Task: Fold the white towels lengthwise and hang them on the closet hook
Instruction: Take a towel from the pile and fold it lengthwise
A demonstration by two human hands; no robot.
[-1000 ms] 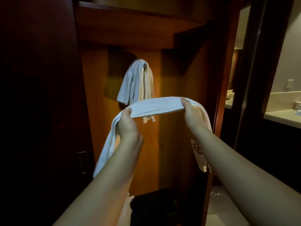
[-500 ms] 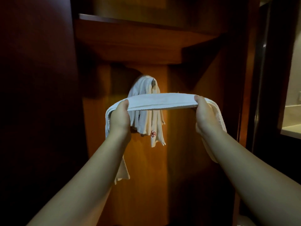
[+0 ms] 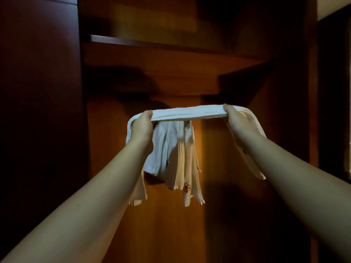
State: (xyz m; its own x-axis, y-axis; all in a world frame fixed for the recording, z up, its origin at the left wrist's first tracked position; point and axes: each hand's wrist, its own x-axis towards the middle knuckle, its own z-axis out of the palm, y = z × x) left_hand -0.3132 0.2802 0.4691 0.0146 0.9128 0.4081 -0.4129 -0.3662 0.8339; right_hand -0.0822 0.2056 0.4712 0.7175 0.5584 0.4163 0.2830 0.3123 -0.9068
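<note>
The left hand [image 3: 142, 124] grips one end of a single long white towel folded into a narrow band [image 3: 187, 114], fingers curled round it. The band stretches level across to the right hand [image 3: 236, 118], which grips the other end; both loose ends hang down behind the forearms. Just below the band, a bunch of white folded towels [image 3: 176, 158], too closely packed to count, hangs from one small dark closet hook [image 3: 187, 123] on the wooden back panel [image 3: 209, 205]. One wooden shelf [image 3: 171, 54] sits above the hook.

Closet hook [image 3: 187, 123] on the wooden back panel [image 3: 144, 215], hung white towels [image 3: 176, 158] draped over it.
</note>
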